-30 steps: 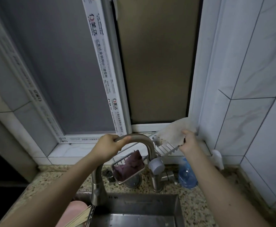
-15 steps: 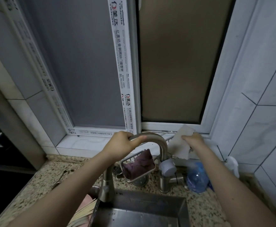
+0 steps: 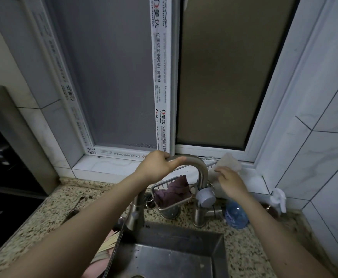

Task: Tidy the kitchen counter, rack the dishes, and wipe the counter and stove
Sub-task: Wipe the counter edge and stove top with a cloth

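My left hand (image 3: 157, 165) grips the top of the curved steel faucet (image 3: 199, 169) above the steel sink (image 3: 170, 257). My right hand (image 3: 231, 181) holds a pale, whitish cloth (image 3: 229, 163) against the white wire rack (image 3: 210, 162) on the window sill, just right of the faucet arch. A dark purple cloth (image 3: 173, 190) lies in a small wire basket (image 3: 172, 205) hung behind the faucet.
A blue bottle (image 3: 236, 214) and a white pump dispenser (image 3: 278, 198) stand on the speckled granite counter (image 3: 43, 213) at the right. A pink bowl with chopsticks (image 3: 107, 247) sits left of the sink. Tiled wall rises close on the right; a dark appliance is at far left.
My right hand lowered the pale cloth onto the sill rack behind the faucet. The left hand kept its grip on the faucet; the camera shifted left.
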Available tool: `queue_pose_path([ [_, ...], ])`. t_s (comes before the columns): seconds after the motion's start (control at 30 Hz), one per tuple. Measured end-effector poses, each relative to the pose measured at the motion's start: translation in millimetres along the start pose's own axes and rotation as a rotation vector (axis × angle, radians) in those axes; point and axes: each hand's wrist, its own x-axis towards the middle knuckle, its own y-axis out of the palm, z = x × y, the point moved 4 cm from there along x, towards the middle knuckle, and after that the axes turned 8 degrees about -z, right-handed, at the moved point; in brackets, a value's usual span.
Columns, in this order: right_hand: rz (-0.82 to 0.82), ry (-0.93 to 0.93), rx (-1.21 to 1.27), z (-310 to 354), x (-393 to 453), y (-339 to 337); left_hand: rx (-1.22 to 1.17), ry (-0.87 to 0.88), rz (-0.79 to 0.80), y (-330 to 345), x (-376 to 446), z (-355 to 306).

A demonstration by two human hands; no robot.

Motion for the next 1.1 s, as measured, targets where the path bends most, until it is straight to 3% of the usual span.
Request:
queue_pose_path([
  [0.1,-0.257,-0.014,0.2,14.8,-28.9,-8.1,-0.06,0.023,-0.001,-5.8,-5.0,-2.0],
  [0.2,-0.476,-0.268,0.133,37.1,-74.4,-10.3,-0.071,0.127,-0.033,-11.7,-14.5,-5.7],
  [0.3,-0.435,-0.494,0.065,64.7,-118.0,1.8,-0.137,0.201,-0.025,-14.3,-26.5,-3.7],
  [0.37,-0.31,-0.572,0.006,80.4,-131.7,16.3,-0.372,0.155,-0.03,-18.1,-34.5,5.8],
  [0.47,-0.142,-0.516,-0.092,97.8,-126.9,41.4,-0.627,0.042,-0.112,-29.6,-47.5,37.3],
  [0.73,0.026,-0.124,-0.367,135.6,-78.1,81.4,-0.692,-0.052,-0.204,-71.1,-83.2,108.0],
  [0.87,0.015,-0.138,-0.485,138.1,-71.6,80.4,-0.801,-0.049,-0.238,-93.9,-101.8,123.1],
  [0.97,-0.06,-0.171,-0.352,137.1,-75.0,64.2,-0.84,-0.048,-0.258,-101.6,-112.1,130.6],
  [1.1,-0.262,-0.113,0.052,140.7,-93.6,24.5,-0.894,-0.055,-0.267,-104.2,-124.0,130.8],
])
